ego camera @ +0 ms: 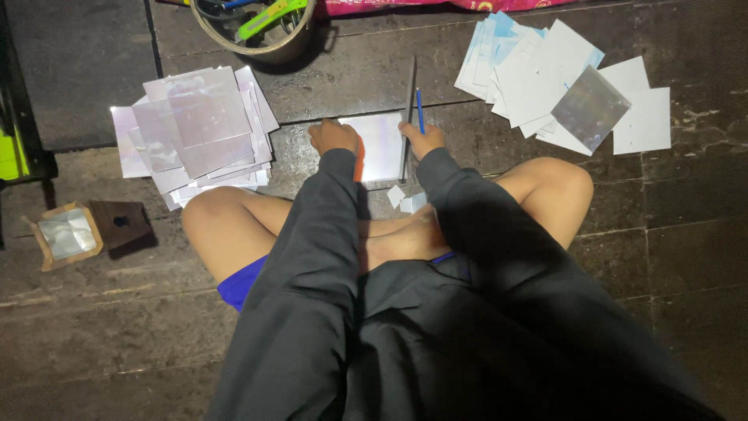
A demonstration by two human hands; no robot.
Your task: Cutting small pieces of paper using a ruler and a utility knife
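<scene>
— Where was the sheet [379, 144] they were working on?

— On the dark floor [686, 234], right in front of the crossed legs. A long ruler [408, 117] lay along the sheet's right edge.

— And the hands?

— The left hand [333, 137] was clenched into a loose fist, pressing down on the sheet's left side. The right hand [421, 140] gripped a blue pencil [419, 109] just beside the ruler, its tip pointing away from the body.

— What else lay around the sheet?

— Small paper scraps [405, 199] sat just below the sheet, near the knees. Left of the sheet was a stack of shiny squares [199, 129]; right of it, a spread of white squares [561, 78]. Beyond the sheet stood a round tub [261, 27] of tools. Far to the sheet's left were a small cardboard tray [66, 234] and a dark wooden block [121, 224].
</scene>
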